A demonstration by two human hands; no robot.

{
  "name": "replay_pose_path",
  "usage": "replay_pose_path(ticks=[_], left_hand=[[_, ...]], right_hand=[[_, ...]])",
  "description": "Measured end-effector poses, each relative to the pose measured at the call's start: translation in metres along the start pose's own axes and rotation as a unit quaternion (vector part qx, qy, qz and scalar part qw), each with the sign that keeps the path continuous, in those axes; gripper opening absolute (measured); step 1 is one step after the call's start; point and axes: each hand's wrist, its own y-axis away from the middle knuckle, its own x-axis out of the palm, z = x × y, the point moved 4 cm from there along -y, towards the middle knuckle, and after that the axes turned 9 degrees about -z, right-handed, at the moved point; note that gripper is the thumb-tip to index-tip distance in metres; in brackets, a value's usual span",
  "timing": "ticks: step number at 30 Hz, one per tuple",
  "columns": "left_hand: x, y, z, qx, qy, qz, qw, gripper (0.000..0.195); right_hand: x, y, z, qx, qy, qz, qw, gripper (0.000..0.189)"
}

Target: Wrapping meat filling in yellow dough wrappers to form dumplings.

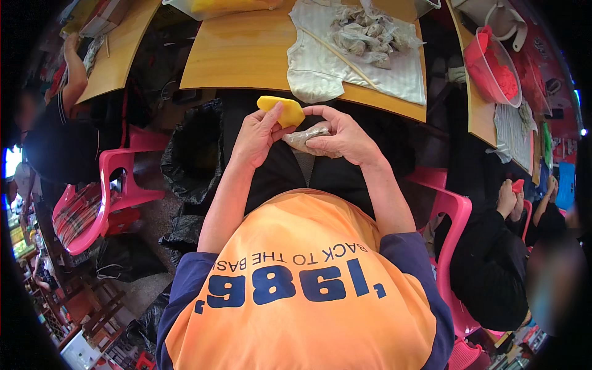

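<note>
Over my lap, my left hand (260, 134) pinches a flat, rounded yellow piece (287, 111) that looks soft, thumb on top and fingers beneath. Close beside it, my right hand (346, 135) curls around a greyish-brown lump in clear plastic film (307, 138). The lump's wrapped end points toward my left fingers. My right index fingertip comes up to the yellow piece's right edge; whether it touches cannot be told. Ahead on the wooden table (236, 60) lies a white cloth (314, 74), bearing a heap of similar plastic-wrapped lumps (370, 37) and a thin wooden stick (340, 58).
A white tub (185, 8) with yellow material stands at the table's far edge. An open black bag (192, 152) is left of my legs. Pink chairs (125, 175) flank me. At right, another person's hands (508, 201) hold a red piece near a tub of red material (504, 78).
</note>
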Motion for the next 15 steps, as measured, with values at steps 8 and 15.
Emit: replay_pose_path(ticks=[8, 15], left_hand=[[0.014, 0.002, 0.003, -0.018, -0.102, 0.093, 0.99, 0.043], [0.023, 0.004, -0.006, -0.038, -0.054, 0.08, 0.995, 0.04]], right_hand=[[0.003, 0.002, -0.004, 0.034, -0.014, 0.08, 0.996, 0.061], [0.009, -0.002, -0.015, 0.031, 0.088, 0.067, 0.993, 0.059]])
